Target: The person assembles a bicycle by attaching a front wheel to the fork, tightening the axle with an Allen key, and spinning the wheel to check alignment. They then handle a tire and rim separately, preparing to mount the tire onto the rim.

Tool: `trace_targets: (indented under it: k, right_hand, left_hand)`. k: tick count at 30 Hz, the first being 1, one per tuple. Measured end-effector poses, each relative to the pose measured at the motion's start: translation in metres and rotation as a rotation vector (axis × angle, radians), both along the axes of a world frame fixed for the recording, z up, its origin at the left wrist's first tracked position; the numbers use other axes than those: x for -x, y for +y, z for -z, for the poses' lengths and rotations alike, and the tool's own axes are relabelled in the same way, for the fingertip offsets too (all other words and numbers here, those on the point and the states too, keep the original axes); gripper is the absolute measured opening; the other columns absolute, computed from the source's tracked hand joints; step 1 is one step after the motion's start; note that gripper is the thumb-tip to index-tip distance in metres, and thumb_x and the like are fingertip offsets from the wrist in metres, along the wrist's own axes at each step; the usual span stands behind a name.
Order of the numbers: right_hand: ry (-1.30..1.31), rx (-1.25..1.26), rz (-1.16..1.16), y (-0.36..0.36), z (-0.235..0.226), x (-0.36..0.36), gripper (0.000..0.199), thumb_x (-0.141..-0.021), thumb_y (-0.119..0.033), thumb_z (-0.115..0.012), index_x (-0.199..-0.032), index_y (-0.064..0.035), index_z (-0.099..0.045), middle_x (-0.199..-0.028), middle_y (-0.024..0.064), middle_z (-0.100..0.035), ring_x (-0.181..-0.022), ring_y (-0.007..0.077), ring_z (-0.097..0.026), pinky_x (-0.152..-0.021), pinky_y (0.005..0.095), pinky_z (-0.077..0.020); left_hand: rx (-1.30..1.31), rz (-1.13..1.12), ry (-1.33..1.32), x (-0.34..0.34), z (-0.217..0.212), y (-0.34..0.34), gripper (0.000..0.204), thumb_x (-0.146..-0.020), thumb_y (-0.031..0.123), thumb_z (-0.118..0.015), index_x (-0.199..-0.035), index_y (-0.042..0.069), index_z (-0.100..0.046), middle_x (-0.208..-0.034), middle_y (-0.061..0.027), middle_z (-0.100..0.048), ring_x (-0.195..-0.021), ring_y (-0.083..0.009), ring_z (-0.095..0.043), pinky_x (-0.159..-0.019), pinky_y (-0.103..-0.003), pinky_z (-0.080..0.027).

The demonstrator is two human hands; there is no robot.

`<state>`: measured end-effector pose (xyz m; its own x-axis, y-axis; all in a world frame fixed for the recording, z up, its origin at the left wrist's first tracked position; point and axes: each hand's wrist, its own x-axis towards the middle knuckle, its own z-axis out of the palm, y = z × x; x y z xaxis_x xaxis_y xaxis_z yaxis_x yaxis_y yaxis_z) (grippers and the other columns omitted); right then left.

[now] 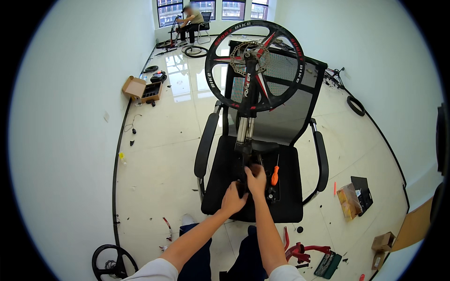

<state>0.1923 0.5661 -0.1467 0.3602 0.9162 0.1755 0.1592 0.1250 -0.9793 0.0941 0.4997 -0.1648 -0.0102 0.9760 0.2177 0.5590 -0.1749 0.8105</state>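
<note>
A black suspension bicycle fork [245, 129] leans on the seat and back of a black office chair [286, 210]. Between its legs sits a black wheel [216, 96] with red-and-white spokes and a brake disc. My left hand [233, 200] is closed around a dark part at the fork's near end, which I cannot make out. Just ahead of it, my right hand [255, 178] has its fingers bent against the fork's dark lower end, slightly blurred. An orange-handled screwdriver [274, 177] lies right of my right hand, beside small dark parts [272, 193] on the seat.
Armrests [320, 161] flank the seat. Around the chair lie a red frame part [300, 250], a green tool case [328, 264], an open box [349, 201], another black wheel [112, 262] and a carton [136, 89]. A person [191, 21] sits working at the far windows.
</note>
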Motion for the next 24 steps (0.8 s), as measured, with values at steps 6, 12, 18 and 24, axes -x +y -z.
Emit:
trace_targets:
  k: [6, 12, 18, 24]
  right_hand:
    - [0.124, 0.138, 0.244, -0.24, 0.028, -0.112, 0.014, -0.082, -0.008, -0.06, -0.092, 0.0019, -0.058, -0.083, 0.0112, -0.065, -0.079, 0.0183, -0.064, -0.072, 0.0286, -0.0494]
    - [0.034, 0.415, 0.55, -0.459, 0.011, -0.148, 0.018, -0.083, -0.014, -0.057, -0.089, 0.0027, -0.059, -0.074, 0.009, -0.065, -0.07, 0.0162, -0.063, -0.065, 0.0296, -0.0487]
    - [0.275, 0.251, 1.066, -0.656, -0.012, -0.117, 0.015, -0.081, -0.01, -0.056, -0.087, 0.0039, -0.058, -0.073, 0.0109, -0.064, -0.068, 0.0164, -0.063, -0.063, 0.0282, -0.049]
    - [0.198, 0.013, 1.166, -0.73, -0.077, -0.193, 0.013, -0.08, -0.01, -0.055, -0.085, 0.001, -0.057, -0.07, 0.008, -0.062, -0.062, 0.0142, -0.06, -0.056, 0.027, -0.0471]
  left_hand:
    - [0.48, 0.259, 0.108, 0.029, 0.051, -0.095, 0.022, -0.077, 0.02, -0.062, -0.086, 0.0, -0.06, -0.081, -0.0194, -0.063, -0.08, -0.0363, -0.061, -0.072, -0.04, -0.048]
    - [0.599, 0.543, 0.114, 0.015, 0.12, -0.093, 0.023, -0.084, 0.02, -0.058, -0.09, -0.002, -0.06, -0.077, -0.0117, -0.062, -0.062, -0.021, -0.061, -0.057, -0.032, -0.048]
    - [0.714, 0.945, 0.144, -0.065, 0.105, -0.156, 0.02, -0.088, 0.019, -0.054, -0.091, 0.0, -0.054, -0.074, -0.0097, -0.06, -0.057, -0.0173, -0.059, -0.048, -0.029, -0.045]
    - [0.962, 0.889, 0.105, -0.096, 0.115, -0.184, 0.022, -0.088, 0.024, -0.056, -0.097, 0.004, -0.052, -0.079, -0.0099, -0.059, -0.061, -0.0201, -0.058, -0.052, -0.03, -0.046]
